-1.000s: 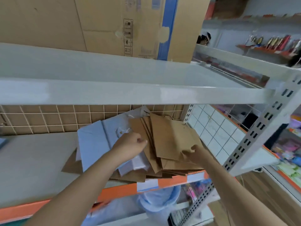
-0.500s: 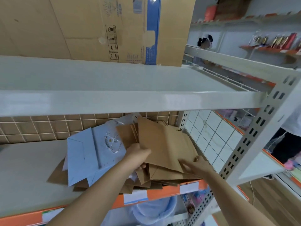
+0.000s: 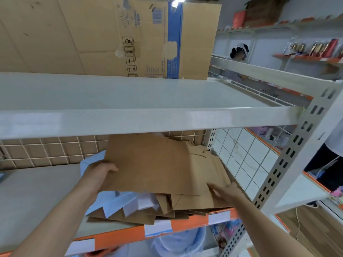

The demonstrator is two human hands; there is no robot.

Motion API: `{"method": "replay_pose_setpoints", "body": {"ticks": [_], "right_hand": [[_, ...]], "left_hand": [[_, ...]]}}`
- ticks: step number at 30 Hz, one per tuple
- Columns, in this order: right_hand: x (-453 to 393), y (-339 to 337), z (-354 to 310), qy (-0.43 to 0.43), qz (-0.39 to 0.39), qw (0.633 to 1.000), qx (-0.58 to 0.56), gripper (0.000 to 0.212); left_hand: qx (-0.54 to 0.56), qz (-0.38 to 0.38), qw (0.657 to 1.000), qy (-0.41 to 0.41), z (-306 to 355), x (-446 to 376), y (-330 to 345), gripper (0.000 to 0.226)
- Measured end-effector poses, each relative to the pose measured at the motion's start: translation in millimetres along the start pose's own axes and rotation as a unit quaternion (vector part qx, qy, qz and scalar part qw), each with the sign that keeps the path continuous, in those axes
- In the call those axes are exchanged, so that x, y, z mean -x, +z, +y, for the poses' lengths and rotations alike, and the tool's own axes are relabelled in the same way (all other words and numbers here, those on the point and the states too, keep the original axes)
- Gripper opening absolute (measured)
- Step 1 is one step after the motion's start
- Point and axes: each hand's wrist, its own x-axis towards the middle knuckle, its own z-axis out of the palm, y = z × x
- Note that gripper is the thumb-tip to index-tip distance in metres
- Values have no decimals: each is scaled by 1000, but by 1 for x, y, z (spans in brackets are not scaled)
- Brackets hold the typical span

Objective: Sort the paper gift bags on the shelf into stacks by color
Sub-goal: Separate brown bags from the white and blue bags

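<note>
Brown paper bag [image 3: 154, 164]: light, thin, creases easily; take it by an edge. Left hand [image 3: 101, 172] grips its left edge; right hand [image 3: 225, 191] rests flat, fingers straight, on the brown stack [image 3: 204, 199].

Two bare forearms come up from the bottom edge of the view, with no sleeve, cuff, watch, band or glove anywhere along their visible length. The left hand [image 3: 100, 173] is bare too, its fingers [image 3: 111, 168] short and rounded at the tips, with no ring showing. The right hand [image 3: 225, 191] is likewise uncovered, its fingers [image 3: 213, 188] long and slim; motion blur softens their outline, so nails and finer marks cannot be made out
</note>
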Motion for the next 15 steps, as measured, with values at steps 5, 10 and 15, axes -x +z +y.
{"method": "replay_pose_setpoints", "body": {"ticks": [5, 10, 15], "right_hand": [[3, 1, -6, -11, 0, 1000, -24, 143], [4, -1, -5, -11, 40, 998, 38, 132], [5, -8, -6, -40, 70, 995, -51, 78]], "left_hand": [[-9, -7, 1000, -11, -8, 1, -5, 17], [-19, -19, 1000, 14, -9, 2, -12, 25], [15, -20, 999, 41, -12, 7, -21, 32]]}}
